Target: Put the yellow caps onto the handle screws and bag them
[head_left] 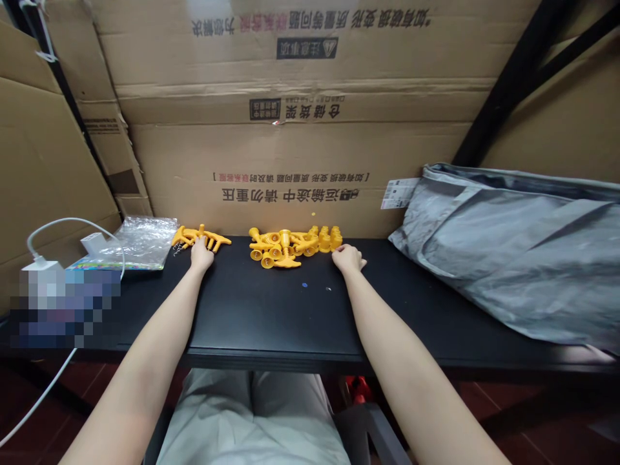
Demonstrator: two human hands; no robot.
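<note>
On the left of the black table, a small pile of yellow T-shaped corkscrew handles (219,240) has metal spirals poking out at its left side. My left hand (201,256) is in this pile, its fingers closed on a handle and partly hidden. In the middle lies a heap of yellow corkscrews (285,245) with T-handles and bell-shaped sleeves. Several yellow sleeves (330,239) stand upright at the heap's right end. Right beside them is my right hand (349,259), fingers curled; whatever they may hold is hidden.
Clear plastic packaging (145,239) and a white charger with a cable (43,278) are at the left. A large grey bag (508,252) takes up the right side of the black table (271,316). A cardboard sheet (300,148) stands along the back.
</note>
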